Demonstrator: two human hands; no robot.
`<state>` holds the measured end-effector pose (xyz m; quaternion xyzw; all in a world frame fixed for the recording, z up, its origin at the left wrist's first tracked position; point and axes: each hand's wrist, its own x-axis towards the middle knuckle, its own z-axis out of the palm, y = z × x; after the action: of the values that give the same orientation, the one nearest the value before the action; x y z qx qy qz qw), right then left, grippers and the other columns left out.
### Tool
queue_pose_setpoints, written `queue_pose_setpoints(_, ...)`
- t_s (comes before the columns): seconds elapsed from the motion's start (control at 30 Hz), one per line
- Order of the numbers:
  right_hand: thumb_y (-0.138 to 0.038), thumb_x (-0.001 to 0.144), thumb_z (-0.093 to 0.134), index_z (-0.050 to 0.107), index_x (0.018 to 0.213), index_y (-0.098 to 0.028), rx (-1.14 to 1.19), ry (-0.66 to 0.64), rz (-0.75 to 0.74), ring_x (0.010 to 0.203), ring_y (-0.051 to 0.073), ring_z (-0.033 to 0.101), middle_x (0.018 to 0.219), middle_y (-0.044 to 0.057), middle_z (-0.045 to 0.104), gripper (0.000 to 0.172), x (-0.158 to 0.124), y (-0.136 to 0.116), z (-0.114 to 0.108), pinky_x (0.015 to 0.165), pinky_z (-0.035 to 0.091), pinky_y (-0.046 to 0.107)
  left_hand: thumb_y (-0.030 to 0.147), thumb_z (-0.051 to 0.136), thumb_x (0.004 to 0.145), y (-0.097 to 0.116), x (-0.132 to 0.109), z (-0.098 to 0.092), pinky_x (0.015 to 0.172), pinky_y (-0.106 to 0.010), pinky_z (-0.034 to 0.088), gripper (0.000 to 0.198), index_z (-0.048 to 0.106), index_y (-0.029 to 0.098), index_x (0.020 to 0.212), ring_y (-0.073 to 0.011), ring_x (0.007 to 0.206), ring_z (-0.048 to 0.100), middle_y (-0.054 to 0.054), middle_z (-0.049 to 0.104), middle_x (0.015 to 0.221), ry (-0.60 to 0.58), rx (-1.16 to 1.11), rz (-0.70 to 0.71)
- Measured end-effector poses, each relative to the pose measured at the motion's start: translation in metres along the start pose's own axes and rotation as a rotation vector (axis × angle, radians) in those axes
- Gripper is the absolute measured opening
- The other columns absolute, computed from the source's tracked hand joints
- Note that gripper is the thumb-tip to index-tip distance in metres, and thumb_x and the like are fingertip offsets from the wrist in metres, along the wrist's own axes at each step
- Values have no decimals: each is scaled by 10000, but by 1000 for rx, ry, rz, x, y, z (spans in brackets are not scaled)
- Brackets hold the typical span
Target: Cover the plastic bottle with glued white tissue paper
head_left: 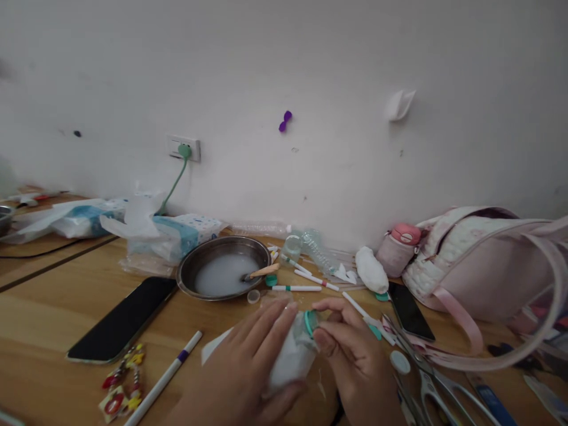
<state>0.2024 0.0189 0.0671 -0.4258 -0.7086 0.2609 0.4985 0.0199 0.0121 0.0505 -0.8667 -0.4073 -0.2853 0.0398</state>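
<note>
Gripping a small plastic bottle (290, 355), cloudy white and soft-looking, the left hand (244, 373) curls its fingers over the rounded body and clamps it. The right hand (355, 355) pinches the teal cap (310, 322) between thumb and fingertips, closed on it. The bottle lies tilted between both palms, just above the smooth wooden table (53, 307). Beyond sits a round steel bowl (224, 266) of milky liquid, and a glossy black phone (124, 319) lies flat to the left.
</note>
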Motion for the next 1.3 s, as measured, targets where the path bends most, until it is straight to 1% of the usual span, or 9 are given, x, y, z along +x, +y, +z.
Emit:
queue_pose_setpoints(0.13, -264, 861, 546, 704, 780, -285, -43, 110, -41, 918, 160, 578, 959, 9, 610, 179, -5, 0, -14, 740, 449, 234, 299, 557, 791, 15, 28, -6, 916, -423, 508, 571, 395, 104, 1303, -288, 1154, 554, -181, 569, 1289, -85, 8, 31)
queue_pose_setpoints(0.27, -238, 876, 529, 682, 792, -289, -180, 150, -122, 949, 166, 571, 1004, 0, 618, 183, -6, 3, -23, 770, 432, 262, 495, 534, 798, 24, 41, -18, 894, -495, 502, 593, 495, 84, 1224, -331, 1072, 601, -194, 627, 1204, -62, -53, 23)
queue_pose_setpoints(0.5, -168, 831, 549, 624, 809, -264, -338, 285, -325, 787, 179, 563, 974, -16, 666, 124, -12, -11, -9, 724, 347, 351, 335, 264, 947, 20, 45, -11, 866, -327, 525, 385, 523, 229, 1211, -185, 1066, 618, -51, 664, 1179, 51, -357, -216)
queue_pose_setpoints(0.7, -215, 834, 533, 629, 718, -237, -279, 277, -210, 669, 147, 536, 1111, 10, 614, 152, -16, -9, -3, 664, 384, 332, 348, 242, 940, 25, 50, -1, 941, -417, 481, 425, 575, 218, 1170, -215, 1087, 603, -67, 687, 1114, -95, -524, -277)
queue_pose_setpoints(0.87, -273, 860, 516, 640, 638, -218, -193, 263, -87, 899, 185, 568, 1061, 33, 593, 260, -1, 4, -22, 722, 408, 280, 459, 193, 935, 8, 41, -4, 1077, -495, 310, 458, 371, 320, 1333, -236, 1295, 399, -13, 430, 1428, 24, -788, -414)
queue_pose_setpoints(1.0, -386, 814, 579, 702, 716, -225, 155, 427, 182, 1033, 204, 534, 1165, 36, 566, 226, 14, 18, -41, 794, 423, 270, 495, 358, 891, -9, 40, -17, 1060, -558, 296, 493, 287, 363, 1361, -298, 1297, 384, -25, 399, 1448, -29, -602, -167)
queue_pose_setpoints(1.13, -436, 684, 690, 710, 865, -216, 396, 581, 317, 1027, 182, 540, 1158, 27, 593, 286, 19, 18, -46, 791, 444, 234, 512, 724, 641, -11, 46, -17, 967, -545, 422, 925, 193, 327, 1376, -364, 1234, 456, -123, 431, 1419, -130, -419, -48)
queue_pose_setpoints(1.2, -411, 592, 759, 714, 867, -216, 507, 632, 363, 988, 162, 557, 1101, 13, 631, 340, 21, 17, -45, 766, 453, 204, 518, 751, 607, -13, 46, -10, 982, -531, 413, 990, 162, 334, 1381, -358, 1265, 424, -131, 392, 1442, -69, -432, -2)
queue_pose_setpoints(1.3, -344, 485, 820, 727, 829, -213, 714, 610, 470, 919, 151, 583, 971, 3, 686, 380, 23, 21, -44, 739, 464, 186, 569, 697, 649, -19, 44, -1, 1061, -507, 314, 896, 224, 320, 1368, -314, 1283, 409, -122, 413, 1427, 159, -446, 167)
